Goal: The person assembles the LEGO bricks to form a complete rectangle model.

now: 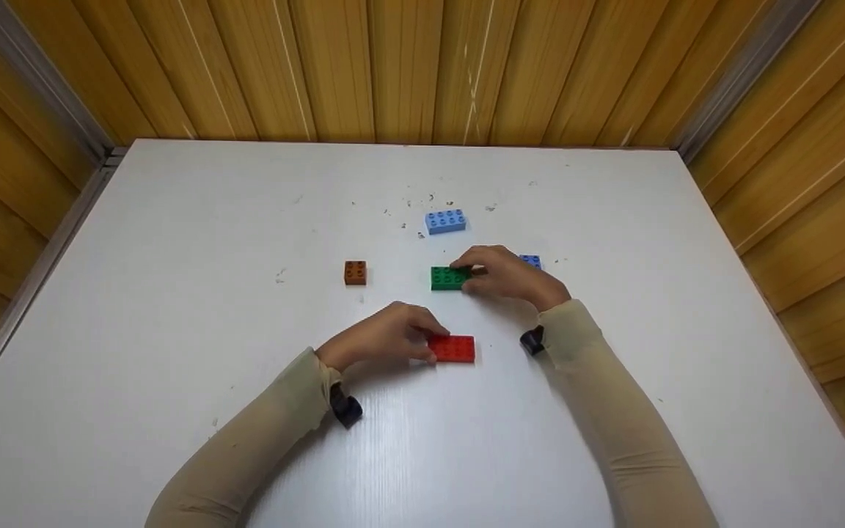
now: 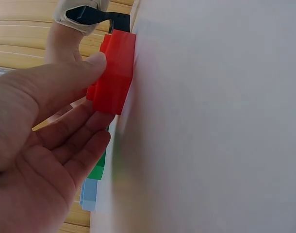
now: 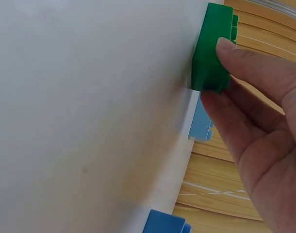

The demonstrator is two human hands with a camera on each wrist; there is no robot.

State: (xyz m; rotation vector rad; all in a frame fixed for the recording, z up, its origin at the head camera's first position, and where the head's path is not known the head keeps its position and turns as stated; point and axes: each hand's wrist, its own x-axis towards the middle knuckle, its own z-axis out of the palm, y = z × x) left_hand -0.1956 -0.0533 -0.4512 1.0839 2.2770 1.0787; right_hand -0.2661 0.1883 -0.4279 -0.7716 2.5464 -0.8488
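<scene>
In the head view, my left hand (image 1: 389, 336) pinches the left end of a red toy brick (image 1: 455, 349) between thumb and fingers. The left wrist view has the thumb on the red brick's (image 2: 116, 73) near side and the fingertips at its end. Farther back, my right hand (image 1: 507, 275) grips the right end of a green toy brick (image 1: 448, 278). Seen from the right wrist, the thumb lies on the green brick's (image 3: 213, 46) side, with fingertips at its lower end. Both bricks have their studs up, close over the white table.
A light blue brick (image 1: 445, 221) lies behind the green one. An orange-brown brick (image 1: 355, 273) sits to the left, and a darker blue brick (image 1: 531, 261) is partly hidden behind my right hand. Small dark specks dot the white table (image 1: 210, 220). Yellow wood-look panels (image 1: 400, 73) border its back.
</scene>
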